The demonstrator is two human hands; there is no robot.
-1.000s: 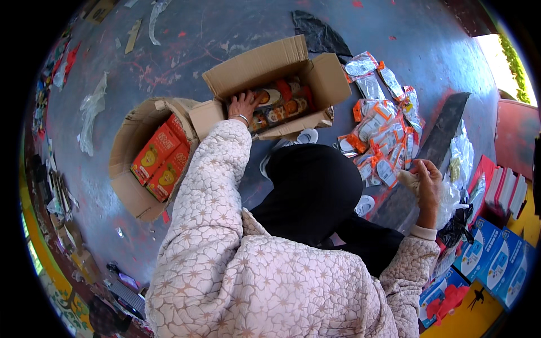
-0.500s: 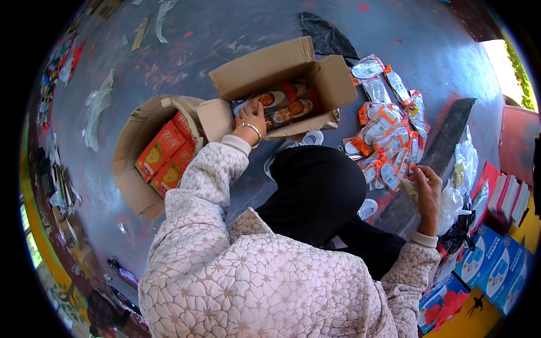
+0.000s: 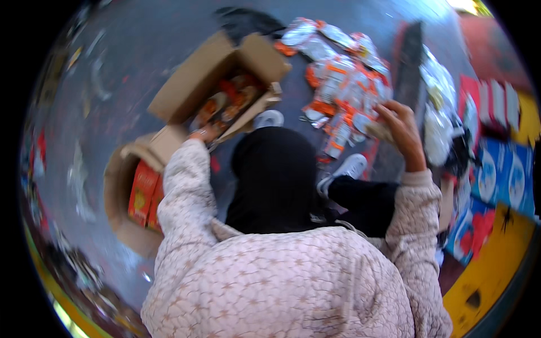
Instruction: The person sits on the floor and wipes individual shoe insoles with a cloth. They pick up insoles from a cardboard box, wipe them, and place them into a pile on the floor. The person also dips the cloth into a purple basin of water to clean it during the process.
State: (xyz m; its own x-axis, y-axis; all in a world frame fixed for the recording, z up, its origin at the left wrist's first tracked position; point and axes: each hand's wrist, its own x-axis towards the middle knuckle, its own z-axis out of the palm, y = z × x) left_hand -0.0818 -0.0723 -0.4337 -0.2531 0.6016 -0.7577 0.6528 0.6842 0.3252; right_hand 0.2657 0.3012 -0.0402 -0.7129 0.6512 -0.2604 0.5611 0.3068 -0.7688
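Observation:
My left hand (image 3: 205, 134) is at the near left corner of an open cardboard box (image 3: 191, 84). Its fingers are blurred and partly hidden by the box, so I cannot make out whether they grip anything. Inside that box lie dark packs with orange food pictures (image 3: 232, 104). My right hand (image 3: 404, 130) is raised on the right, fingers closed on a small beige crumpled piece (image 3: 380, 131), its kind unclear. Just beyond it, a heap of clear packets with orange ends (image 3: 344, 84) is spread on the floor.
A second open carton (image 3: 121, 211) holding red boxes (image 3: 143, 191) stands at the left. A dark ledge (image 3: 410, 62) runs beside the packets. Clear plastic bags (image 3: 439, 124) and blue boxes (image 3: 501, 172) are at the right. Black plastic (image 3: 248, 22) lies at the back.
The view has turned and blurred, shifting the boxes and packets leftward. My left hand has drawn back from atop the packs to the box's near corner. My right hand still holds the beige piece.

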